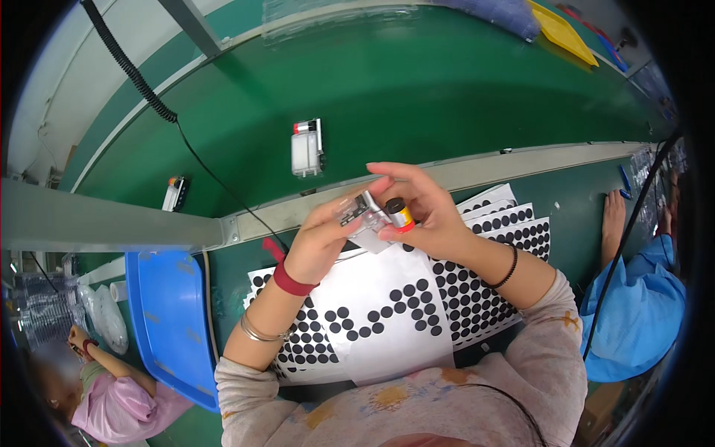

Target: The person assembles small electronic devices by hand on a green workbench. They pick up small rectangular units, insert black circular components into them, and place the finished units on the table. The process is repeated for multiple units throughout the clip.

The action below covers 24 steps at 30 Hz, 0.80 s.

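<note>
My left hand [328,235] and my right hand [417,208] meet above the work table and hold between them a small clear plastic part [363,217]. A little cylinder with a yellow and red body and a black cap [400,215] sits under my right thumb, against the part. Below my hands lie white sheets of round black stickers [387,313], several of the dots peeled off. On the green conveyor belt [417,97] beyond, two similar white parts lie, one [307,147] near the middle and one [173,192] to the left.
A blue tray [167,313] stands at my left. A coiled black cable [141,82] hangs across the belt. A person in pink [112,387] works at lower left, another in blue [633,298] at right. A yellow tray [562,31] lies at the far right.
</note>
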{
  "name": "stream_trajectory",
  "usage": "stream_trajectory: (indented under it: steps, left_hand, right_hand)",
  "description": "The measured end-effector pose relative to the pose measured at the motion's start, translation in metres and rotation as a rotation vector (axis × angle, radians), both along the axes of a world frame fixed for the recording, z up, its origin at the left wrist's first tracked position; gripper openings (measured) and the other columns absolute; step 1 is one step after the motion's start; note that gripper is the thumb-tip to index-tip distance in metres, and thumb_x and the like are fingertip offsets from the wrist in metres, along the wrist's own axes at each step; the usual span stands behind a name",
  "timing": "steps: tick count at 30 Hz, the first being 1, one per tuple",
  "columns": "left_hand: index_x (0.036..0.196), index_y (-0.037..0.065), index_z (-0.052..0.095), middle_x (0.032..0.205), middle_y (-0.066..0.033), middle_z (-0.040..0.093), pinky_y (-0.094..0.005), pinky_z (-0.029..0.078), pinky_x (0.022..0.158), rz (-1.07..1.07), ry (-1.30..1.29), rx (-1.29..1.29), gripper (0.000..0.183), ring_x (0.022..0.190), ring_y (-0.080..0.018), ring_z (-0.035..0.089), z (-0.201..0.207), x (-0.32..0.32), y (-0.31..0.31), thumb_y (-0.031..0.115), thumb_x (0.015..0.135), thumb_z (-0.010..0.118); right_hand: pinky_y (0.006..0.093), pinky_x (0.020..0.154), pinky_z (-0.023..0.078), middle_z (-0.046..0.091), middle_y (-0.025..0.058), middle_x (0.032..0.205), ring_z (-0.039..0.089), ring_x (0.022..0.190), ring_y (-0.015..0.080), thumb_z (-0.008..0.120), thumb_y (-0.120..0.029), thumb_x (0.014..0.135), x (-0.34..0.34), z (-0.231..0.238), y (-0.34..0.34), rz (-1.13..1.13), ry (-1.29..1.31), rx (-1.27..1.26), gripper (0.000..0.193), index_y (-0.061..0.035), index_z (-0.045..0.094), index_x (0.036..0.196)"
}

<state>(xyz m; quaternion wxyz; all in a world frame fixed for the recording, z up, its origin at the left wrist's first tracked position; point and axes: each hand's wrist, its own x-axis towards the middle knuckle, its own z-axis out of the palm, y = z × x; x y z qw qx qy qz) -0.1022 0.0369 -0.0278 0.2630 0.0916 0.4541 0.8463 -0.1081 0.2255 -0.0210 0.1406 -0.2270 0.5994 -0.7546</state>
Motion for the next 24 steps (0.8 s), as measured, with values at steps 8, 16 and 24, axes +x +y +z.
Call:
stream_trajectory:
  steps: [8, 16, 24]
  left_hand:
    - [0.122, -0.003, 0.049, 0.124, -0.0127, 0.051, -0.0301, 0.030, 0.100, 0.146, 0.126, -0.286, 0.039, 0.116, -0.0200, 0.046, -0.008, 0.006, 0.000, 0.004, 0.084, 0.047]
    - [0.116, 0.001, 0.052, 0.112, -0.0151, 0.049, -0.0420, 0.028, 0.096, 0.583, 1.201, -1.140, 0.044, 0.111, -0.0317, 0.038, 0.023, 0.010, 0.013, 0.027, 0.081, 0.056]
    - [0.106, 0.011, 0.064, 0.102, -0.0080, 0.049, -0.0416, 0.032, 0.090, 0.356, 1.426, -1.414, 0.031, 0.103, -0.0290, 0.040, 0.023, 0.028, 0.031, 0.019, 0.077, 0.061]
  right_hand:
    - [0.0259, 0.087, 0.044, 0.049, 0.0078, 0.126, 0.052, 0.105, 0.0134, 0.068, -0.001, 0.075, -0.002, -0.004, -0.002, 0.066, 0.199, 0.162, 0.063, -0.0075, 0.041, 0.132]
    - [0.0252, 0.072, 0.050, 0.057, 0.0100, 0.111, 0.058, 0.088, 0.0136, 0.073, -0.005, 0.071, 0.000, 0.003, 0.003, -0.241, 0.173, 0.352, 0.062, -0.0087, 0.046, 0.127]
    - [0.0281, 0.064, 0.051, 0.062, 0.0105, 0.091, 0.063, 0.078, 0.0208, 0.072, -0.002, 0.067, -0.002, -0.012, 0.003, -0.364, 0.504, 0.381, 0.048, -0.0060, 0.056, 0.112]
